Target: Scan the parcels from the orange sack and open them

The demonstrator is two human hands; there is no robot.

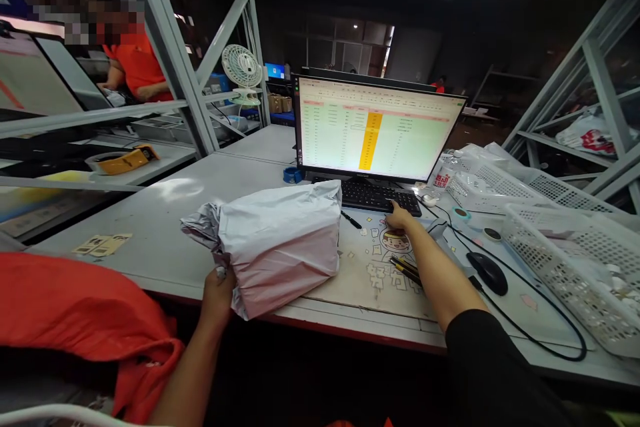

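A bulky white plastic mailing bag (285, 240), its end crumpled and grey inside, rests tilted at the desk's front edge. My left hand (219, 290) is closed on the bag's lower left corner; the bag hides part of the fingers. Farther right, my right hand (397, 215) reaches to the black keyboard (357, 195), a finger stretched onto its keys and nothing held. Behind the keyboard a monitor (335, 127) shows a spreadsheet with an orange column. Beside the bag lies a black pen (351, 219), and several yellow-black pens (406, 269) lie under my right forearm.
White perforated baskets (555, 267) line the right side, near a black mouse (487, 272) and its looping cable. A blue tape roll (293, 175) sits left of the monitor. Metal frame posts (170, 47) rise at left, with a fan (241, 67) and a person in orange (140, 67) beyond.
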